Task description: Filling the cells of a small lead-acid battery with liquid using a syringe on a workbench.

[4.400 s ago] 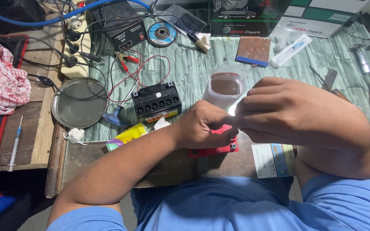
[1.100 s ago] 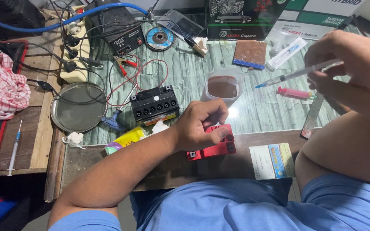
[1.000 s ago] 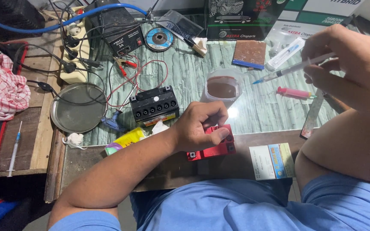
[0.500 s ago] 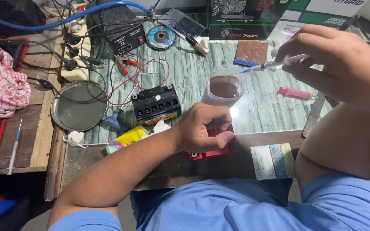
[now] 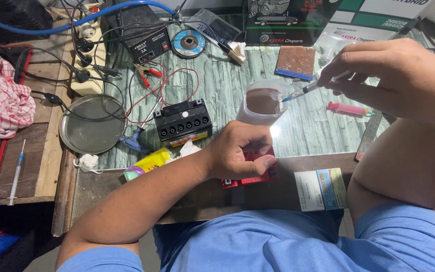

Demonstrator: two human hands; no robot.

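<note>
Overhead, head view — left hand (image 5: 240, 151) clamped down on a flat red part (image 5: 250, 174) at the near table edge. Right hand (image 5: 388, 75) pinched closed around a syringe (image 5: 310, 88), its blue tip at the rim of a clear cup (image 5: 263, 103) of brown liquid. Black battery (image 5: 183, 121) left of the cup; pink syringe (image 5: 348, 108) lies right — apart from both hands
</note>
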